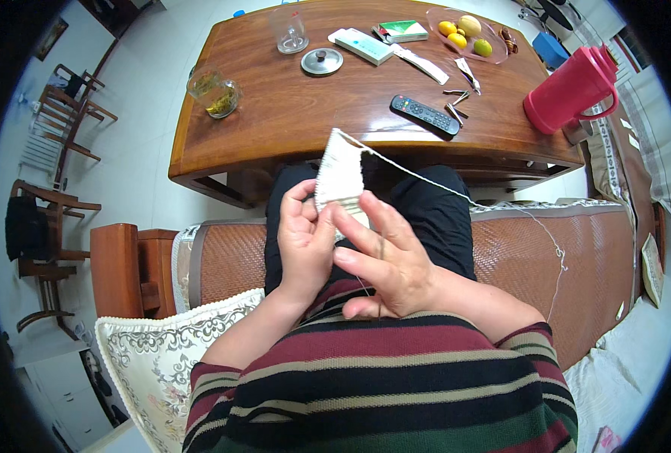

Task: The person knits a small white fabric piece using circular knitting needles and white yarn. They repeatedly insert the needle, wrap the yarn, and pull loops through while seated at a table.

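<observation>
A piece of white knitting [341,170] stands up above my lap, with its lower part between my hands. My left hand [306,238] grips its lower left edge between thumb and fingers. My right hand [395,260] is spread at the lower right, its fingertips by the knitting's lower edge; whether it pinches anything is unclear. Thin knitting needles [364,286] show below my right fingers, partly hidden by them. White yarn [420,176] runs from the knitting's top corner over my right thigh to the seat, where a thin tangled strand [562,259] lies.
A wooden table [313,122] stands beyond my knees, bearing a remote control [424,116], nail clippers [458,107], a pot lid [321,61], glass vessels, boxes, a fruit plate [499,54] and a red thermos jug [570,90]. A patterned cushion [194,334] lies by my left arm.
</observation>
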{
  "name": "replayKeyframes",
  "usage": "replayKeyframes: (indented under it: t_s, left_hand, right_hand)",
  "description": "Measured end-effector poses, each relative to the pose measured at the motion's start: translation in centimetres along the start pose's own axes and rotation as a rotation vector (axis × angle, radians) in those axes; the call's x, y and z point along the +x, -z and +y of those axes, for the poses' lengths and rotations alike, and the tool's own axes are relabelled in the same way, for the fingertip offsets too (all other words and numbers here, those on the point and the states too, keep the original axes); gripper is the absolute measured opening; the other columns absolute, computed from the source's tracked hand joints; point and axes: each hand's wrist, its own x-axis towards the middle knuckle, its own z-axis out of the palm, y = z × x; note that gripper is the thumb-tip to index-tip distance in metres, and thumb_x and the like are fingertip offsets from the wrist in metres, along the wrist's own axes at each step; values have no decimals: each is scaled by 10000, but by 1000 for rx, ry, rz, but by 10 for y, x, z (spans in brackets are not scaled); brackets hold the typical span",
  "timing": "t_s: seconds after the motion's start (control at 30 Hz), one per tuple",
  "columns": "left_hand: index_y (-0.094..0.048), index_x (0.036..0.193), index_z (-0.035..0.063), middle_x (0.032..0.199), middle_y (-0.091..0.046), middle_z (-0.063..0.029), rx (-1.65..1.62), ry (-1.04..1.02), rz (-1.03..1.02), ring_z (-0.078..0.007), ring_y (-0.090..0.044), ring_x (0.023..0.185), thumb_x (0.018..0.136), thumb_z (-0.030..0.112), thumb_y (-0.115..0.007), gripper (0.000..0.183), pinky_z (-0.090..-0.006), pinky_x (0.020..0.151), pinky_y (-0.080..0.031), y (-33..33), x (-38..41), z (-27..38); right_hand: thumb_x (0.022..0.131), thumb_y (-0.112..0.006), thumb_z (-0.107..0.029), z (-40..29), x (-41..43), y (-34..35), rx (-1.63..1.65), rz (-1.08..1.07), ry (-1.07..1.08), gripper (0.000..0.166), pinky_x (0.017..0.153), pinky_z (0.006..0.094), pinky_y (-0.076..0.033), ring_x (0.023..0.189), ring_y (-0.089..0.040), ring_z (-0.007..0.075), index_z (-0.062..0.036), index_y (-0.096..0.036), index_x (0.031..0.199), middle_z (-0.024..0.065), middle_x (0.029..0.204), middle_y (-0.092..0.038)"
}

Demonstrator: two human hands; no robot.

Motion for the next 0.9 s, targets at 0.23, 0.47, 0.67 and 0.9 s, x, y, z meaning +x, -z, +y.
replayKeyframes:
  t_s: [0.23, 0.47, 0.67, 0.9]
  left_hand:
    - [-578, 1132, 34, 987, -652, -87, 595, 108, -424, -148, -628, 885, 913, 28, -485, 238, -262, 748, -495, 24, -4, 5]
    - [-527, 1182, -37, 1056, -628, -87, -54, 404, -292, -106, -600, 934, 967, 117, -461, 272, -243, 821, -488, 34, -21, 27]
    - [-531, 1170, -37, 1044, -632, -98, 140, 364, -266, -103, -611, 904, 958, 109, -486, 262, -231, 789, -502, 34, -32, 37]
    - [-536, 1161, -37, 1031, -634, -92, 130, 374, -255, -94, -606, 907, 959, 110, -486, 255, -226, 792, -499, 25, -33, 37]
  right_hand:
    - [907, -446, -524, 41, 28, 35, 166, 397, -66, 641, 1100, 452, -192, 1347, -286, 338, -34, -394, 1316, 220, 1413, -357]
    - [978, -294, -485, 40, -13, 42, 693, 384, -625, 551, 1006, 324, -337, 1203, -472, 189, -30, -459, 1240, 147, 1296, -509]
    - [981, -319, -467, 28, -29, 37, 746, 240, -814, 534, 956, 318, -376, 1135, -521, 176, -31, -516, 1217, 116, 1197, -579]
    - [965, -493, -223, 15, -37, 17, 780, 78, -885, 284, 728, 238, -459, 805, -553, 92, 5, -617, 1081, 39, 889, -613]
